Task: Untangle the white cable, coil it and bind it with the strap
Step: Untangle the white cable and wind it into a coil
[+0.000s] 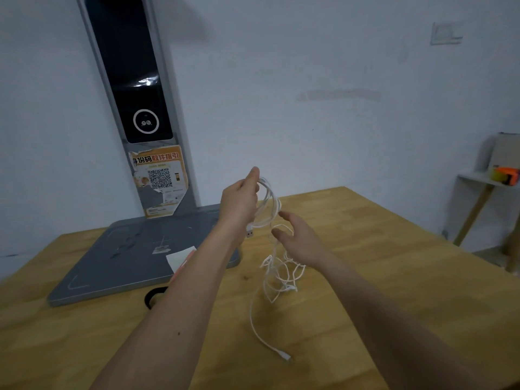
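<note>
Gripping white cable (267, 204), left hand (239, 204); QR poster (160, 178).

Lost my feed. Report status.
Left hand holds coiled cable; right hand open beside it. Rest hangs tangled. Strap on table, behind left arm.

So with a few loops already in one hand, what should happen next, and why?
Probably the right hand should draw the next stretch of cable up and lay another loop into the left hand. That hand grips only a few loops, while a kinked tangle hangs down to the table and the strap lies untouched.
</note>
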